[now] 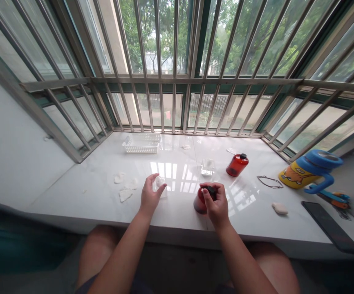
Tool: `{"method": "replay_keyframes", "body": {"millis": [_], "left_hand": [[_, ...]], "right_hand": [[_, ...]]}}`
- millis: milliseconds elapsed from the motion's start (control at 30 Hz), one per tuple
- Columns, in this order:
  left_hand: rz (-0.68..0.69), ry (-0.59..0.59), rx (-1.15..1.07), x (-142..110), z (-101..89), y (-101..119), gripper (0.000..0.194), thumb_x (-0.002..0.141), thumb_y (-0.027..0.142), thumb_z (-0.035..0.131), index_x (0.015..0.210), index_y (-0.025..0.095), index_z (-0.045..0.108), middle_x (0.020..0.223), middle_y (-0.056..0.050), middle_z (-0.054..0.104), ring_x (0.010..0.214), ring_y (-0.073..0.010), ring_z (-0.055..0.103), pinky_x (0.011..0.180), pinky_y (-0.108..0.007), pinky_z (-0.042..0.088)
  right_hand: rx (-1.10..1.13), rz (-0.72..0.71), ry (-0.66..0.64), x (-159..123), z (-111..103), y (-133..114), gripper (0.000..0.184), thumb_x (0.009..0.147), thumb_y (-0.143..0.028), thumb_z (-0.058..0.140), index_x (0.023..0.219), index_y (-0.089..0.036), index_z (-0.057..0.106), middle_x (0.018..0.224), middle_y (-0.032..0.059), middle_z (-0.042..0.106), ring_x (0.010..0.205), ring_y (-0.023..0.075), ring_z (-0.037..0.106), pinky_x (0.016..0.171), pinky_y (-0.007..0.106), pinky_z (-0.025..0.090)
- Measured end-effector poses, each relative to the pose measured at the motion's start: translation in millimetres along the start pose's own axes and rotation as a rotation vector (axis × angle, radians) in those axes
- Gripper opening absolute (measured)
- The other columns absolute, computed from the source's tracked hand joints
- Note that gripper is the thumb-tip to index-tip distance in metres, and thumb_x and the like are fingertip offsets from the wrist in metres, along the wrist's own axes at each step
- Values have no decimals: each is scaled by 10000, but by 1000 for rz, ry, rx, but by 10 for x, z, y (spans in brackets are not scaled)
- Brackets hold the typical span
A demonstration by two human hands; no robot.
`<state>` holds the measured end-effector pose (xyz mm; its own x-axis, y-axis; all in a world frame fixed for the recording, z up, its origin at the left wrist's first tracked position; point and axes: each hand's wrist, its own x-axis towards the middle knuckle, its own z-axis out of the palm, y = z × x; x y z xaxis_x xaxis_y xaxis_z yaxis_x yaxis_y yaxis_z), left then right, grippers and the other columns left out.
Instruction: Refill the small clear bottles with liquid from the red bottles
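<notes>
Bottle (199, 204) is just below right hand (218, 205), which pinches its black cap (212, 193). Left hand (150, 197) pinches clear box (164, 192).

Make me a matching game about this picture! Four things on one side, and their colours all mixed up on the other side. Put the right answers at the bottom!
Things:
1. Basket
2. Phone
3. Big mug with a handle
4. Bottle at the right hand

Colours:
A. Blue and yellow
B. Red, with a dark cap
C. White, with little holes
D. Black

Right pairs:
1-C
2-D
3-A
4-B
</notes>
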<state>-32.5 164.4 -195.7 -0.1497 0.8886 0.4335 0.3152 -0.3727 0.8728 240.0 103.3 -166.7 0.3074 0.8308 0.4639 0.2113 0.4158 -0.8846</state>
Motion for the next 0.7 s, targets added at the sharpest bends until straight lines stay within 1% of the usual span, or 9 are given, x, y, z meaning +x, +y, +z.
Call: {"method": "replay_keyframes", "body": {"millis": [67,133,233,333,433,567,633,700], "left_hand": [[31,-15,50,1,-12,25,404,929,533,778,1177,246,641,1405,-132,661,1370,-310,619,1208,-537,467],[49,1,53,-1,-19,40,371,934,528,772,1123,243,626,1395,-125,667,1345,-302,633,1186,-533,487],[58,35,23,-7,-18,52,345,967,515,734,1104,241,574,1398,-128,665,1349,-288,628,1161,-523,510],[93,55,63,-10,-17,78,297,1003,509,682,1080,238,586,1356,-125,681,1314,-283,645,1138,-519,524],[128,108,109,-16,-19,102,314,974,518,723,1061,238,611,1234,-104,710,1215,-277,683,1101,-499,545],[76,180,108,-44,-21,79,380,921,545,783,1052,241,595,1124,-81,725,1134,-278,709,1058,-487,565],[39,212,121,-58,-22,62,412,902,567,795,1069,242,602,1100,-81,728,1115,-287,715,1040,-492,571],[21,198,127,-62,-24,63,458,888,578,805,1136,242,617,1146,-98,728,1147,-301,710,1048,-501,571]], "right_hand": [[-3,1,0,0,-1,-3,271,989,-475,704,1131,-270,599,1137,84,754,1078,282,701,972,481,538],[-3,1,1,1,-2,-3,269,987,-474,705,1129,-272,598,1139,81,753,1079,283,701,978,486,532],[-1,4,0,0,-3,3,265,987,-470,705,1129,-274,598,1141,81,751,1085,284,698,986,492,524],[8,8,-2,-1,-2,7,264,986,-465,707,1131,-275,596,1147,82,748,1091,285,696,995,495,518],[16,12,-3,-2,0,4,258,987,-460,709,1127,-274,596,1147,79,747,1090,281,698,992,488,520],[12,12,4,-4,2,6,258,987,-460,709,1127,-274,599,1143,76,749,1088,277,699,987,480,524],[7,10,7,-5,1,15,263,986,-465,709,1128,-273,600,1143,79,750,1088,279,700,985,481,527],[0,8,8,-4,0,24,268,985,-471,707,1128,-273,598,1139,80,752,1082,281,702,983,484,530]]}}
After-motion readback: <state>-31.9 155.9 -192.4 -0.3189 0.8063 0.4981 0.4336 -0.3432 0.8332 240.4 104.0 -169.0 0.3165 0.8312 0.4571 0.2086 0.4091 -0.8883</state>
